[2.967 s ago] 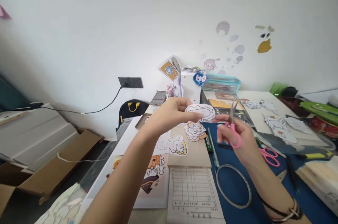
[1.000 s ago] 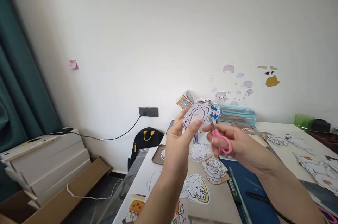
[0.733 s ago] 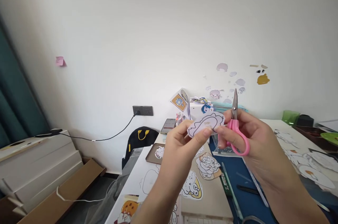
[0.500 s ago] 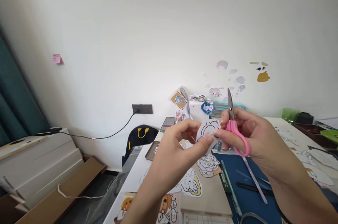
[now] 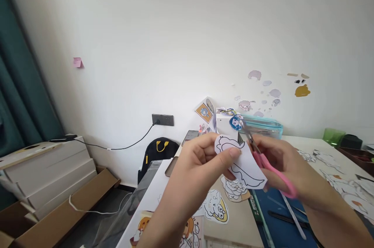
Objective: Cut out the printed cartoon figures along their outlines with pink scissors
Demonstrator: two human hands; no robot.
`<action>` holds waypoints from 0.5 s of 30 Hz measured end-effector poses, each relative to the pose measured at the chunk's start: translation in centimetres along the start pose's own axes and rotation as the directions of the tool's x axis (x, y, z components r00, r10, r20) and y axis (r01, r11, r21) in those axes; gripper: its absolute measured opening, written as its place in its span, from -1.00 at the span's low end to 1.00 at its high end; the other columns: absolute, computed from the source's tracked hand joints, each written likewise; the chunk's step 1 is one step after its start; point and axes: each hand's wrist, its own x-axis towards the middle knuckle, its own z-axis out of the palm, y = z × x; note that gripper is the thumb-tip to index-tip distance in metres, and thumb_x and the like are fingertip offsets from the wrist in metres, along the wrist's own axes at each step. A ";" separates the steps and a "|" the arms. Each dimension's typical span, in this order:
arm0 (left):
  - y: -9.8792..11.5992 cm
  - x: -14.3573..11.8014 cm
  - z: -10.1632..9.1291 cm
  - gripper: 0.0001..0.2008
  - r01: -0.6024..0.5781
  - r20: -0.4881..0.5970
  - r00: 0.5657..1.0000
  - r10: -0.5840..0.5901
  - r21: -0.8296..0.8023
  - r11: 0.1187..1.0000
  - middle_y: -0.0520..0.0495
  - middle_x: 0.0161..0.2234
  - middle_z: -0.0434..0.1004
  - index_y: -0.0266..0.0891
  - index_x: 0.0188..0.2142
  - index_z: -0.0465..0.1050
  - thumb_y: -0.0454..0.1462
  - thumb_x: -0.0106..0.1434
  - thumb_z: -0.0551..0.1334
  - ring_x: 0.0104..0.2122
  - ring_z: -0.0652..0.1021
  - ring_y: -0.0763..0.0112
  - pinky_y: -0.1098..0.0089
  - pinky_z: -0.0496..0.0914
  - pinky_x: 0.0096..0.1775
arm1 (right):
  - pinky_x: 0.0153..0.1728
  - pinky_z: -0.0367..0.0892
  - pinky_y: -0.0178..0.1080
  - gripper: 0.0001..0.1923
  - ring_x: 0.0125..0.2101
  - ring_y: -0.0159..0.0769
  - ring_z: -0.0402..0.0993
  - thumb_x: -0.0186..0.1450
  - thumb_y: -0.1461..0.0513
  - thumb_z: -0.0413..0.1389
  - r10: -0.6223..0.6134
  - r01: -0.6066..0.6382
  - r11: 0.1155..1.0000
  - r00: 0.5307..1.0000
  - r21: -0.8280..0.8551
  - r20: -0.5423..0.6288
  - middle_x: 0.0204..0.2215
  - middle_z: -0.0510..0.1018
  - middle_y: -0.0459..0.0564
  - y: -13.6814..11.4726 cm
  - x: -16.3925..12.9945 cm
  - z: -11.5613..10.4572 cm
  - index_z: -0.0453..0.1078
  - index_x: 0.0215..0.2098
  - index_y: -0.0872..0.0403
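Note:
My left hand [image 5: 204, 158] pinches a white paper cutout [image 5: 248, 168] printed with black outlines, its thumb lying across the front. In my right hand [image 5: 280, 158] is a pair of pink-handled scissors [image 5: 276, 172], with the blades pointing up and to the left beside the paper's right edge. The blades are somewhat blurred, and I cannot tell how far apart they stand. Below the hands, a pile of paper cutouts [image 5: 235, 189] and a cartoon cutout with a yellow edge [image 5: 216, 205] rest on a beige board [image 5: 239, 224].
A blue mat [image 5: 280, 220] carries a white pen-like stick [image 5: 293, 215] and dark tweezers. More cutouts [image 5: 347, 189] lie on the right. At the back stand a white box [image 5: 223, 123] and a clear pouch with blue trim [image 5: 261, 125]. A black backpack [image 5: 157, 152] is left of the table.
The paper has been turned in my left hand and shows a longer piece. My right hand has lowered the scissors and tilted their blades left. The view has shifted slightly left.

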 end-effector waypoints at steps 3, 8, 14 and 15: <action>0.1 -0.4 -0.1 -0.81 -0.065 -0.028 0.997 0.067 0.051 0.997 0.02 -0.50 0.47 -0.31 -0.43 0.49 -0.28 0.29 0.23 -0.48 0.44 0.57 0.58 0.37 -0.38 | -0.49 0.15 -0.29 -0.75 -0.53 -0.37 0.13 0.09 0.17 0.29 -0.014 0.016 0.999 0.998 -0.037 0.059 -0.57 0.26 -0.21 -0.5 0.0 1.1 0.26 -0.47 0.01; 0.3 -0.5 -0.1 -0.76 -0.075 -0.069 0.994 0.084 0.120 0.990 0.08 -0.56 0.38 -0.31 -0.48 0.44 -0.27 0.31 0.21 -0.54 0.38 0.63 0.63 0.31 -0.46 | -0.50 0.14 -0.26 -0.88 -0.57 -0.35 0.12 0.12 0.21 0.19 -0.003 0.011 0.997 0.993 -0.073 0.119 -0.62 0.24 -0.21 -1.2 -0.2 2.0 0.31 -0.47 0.00; 0.5 -0.7 -0.1 -0.79 -0.031 -0.063 0.997 0.039 0.120 0.992 0.08 -0.57 0.38 -0.31 -0.44 0.42 -0.24 0.29 0.23 -0.59 0.40 0.63 0.62 0.34 -0.54 | -0.44 0.24 -0.21 -0.89 -0.62 -0.34 0.12 0.08 0.29 0.12 -0.026 0.047 0.984 0.992 -0.172 0.121 -0.66 0.15 -0.23 -1.5 -0.5 2.2 0.28 -0.53 -0.03; 0.5 -0.8 0.0 -0.79 -0.034 -0.064 0.997 0.042 0.121 0.992 0.09 -0.58 0.37 -0.30 -0.45 0.40 -0.24 0.29 0.23 -0.59 0.40 0.63 0.63 0.34 -0.53 | -0.44 0.26 -0.20 -0.90 -0.63 -0.35 0.11 0.08 0.30 0.11 -0.050 0.073 0.975 0.992 -0.210 0.113 -0.67 0.14 -0.24 -1.5 -0.6 2.3 0.29 -0.53 -0.03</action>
